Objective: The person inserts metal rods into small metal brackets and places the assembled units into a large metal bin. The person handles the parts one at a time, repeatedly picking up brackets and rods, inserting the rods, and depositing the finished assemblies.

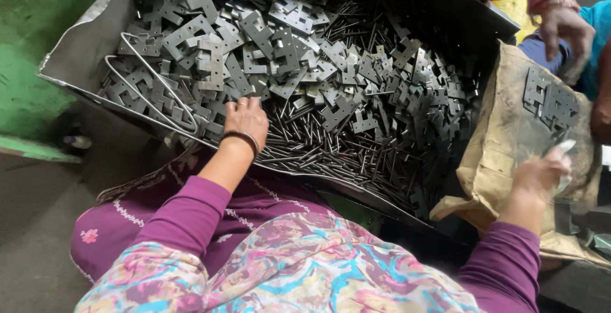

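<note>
Left hand [245, 120], centre-left of frame, rests fingers-down in the tray [76, 52] of grey hinge plates [286, 39] and pins [331, 150]; cannot tell what its fingers pinch. Right hand [541, 173], lower right, fingers curled around a pale piece [565, 146] over the sack [503, 141]. Best to lift single plates, clear of tangled pins.

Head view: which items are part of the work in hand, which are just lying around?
In hand:
left hand in the metal hinge plates
thin pins
tray
right hand on the brown sack

Lying about:
bent wire
green wall
another person's hand
</note>
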